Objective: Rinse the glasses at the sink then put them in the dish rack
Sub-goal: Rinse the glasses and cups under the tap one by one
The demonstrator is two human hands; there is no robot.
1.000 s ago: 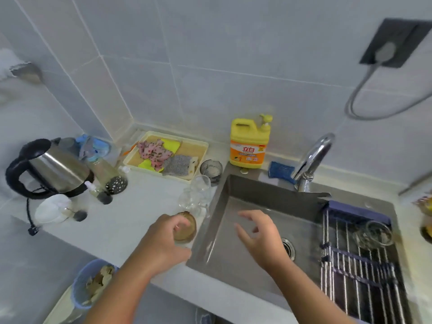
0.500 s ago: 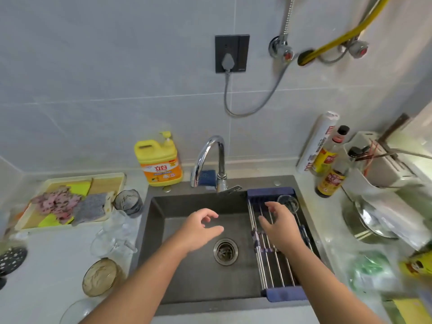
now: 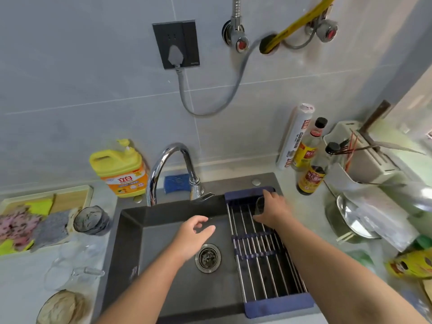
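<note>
The task looks to be in its early part: one clear glass [image 3: 260, 204] is at the far end of the dish rack [image 3: 278, 305], which spans the right side of the sink [image 3: 131, 232], and it is the only glass on the rods. The right hand [image 3: 274, 210] is laid over it with the fingers curled round its wall, holding it against the rack's blue end piece. The left hand [image 3: 194, 235] hangs over the basin near the drain [image 3: 208, 257], fingers loosely bent and holding nothing. No water can be seen coming from the faucet [image 3: 171, 160]. Several pieces wait on the counter [image 3: 16, 288] left of the sink, so most of the rinsing is judged to be left: a dark tinted glass [image 3: 92, 220] just beside the basin's corner, a blurred cluster of clear glasses [image 3: 70, 272] nearer the person, and an amber glass [image 3: 63, 307] at the bottom edge. As for the glass in the rack, its visible wall runs roughly up and down, so its long axis seems near upright or slightly leaned, yet the hand hides too much to tell which end is the mouth.
</note>
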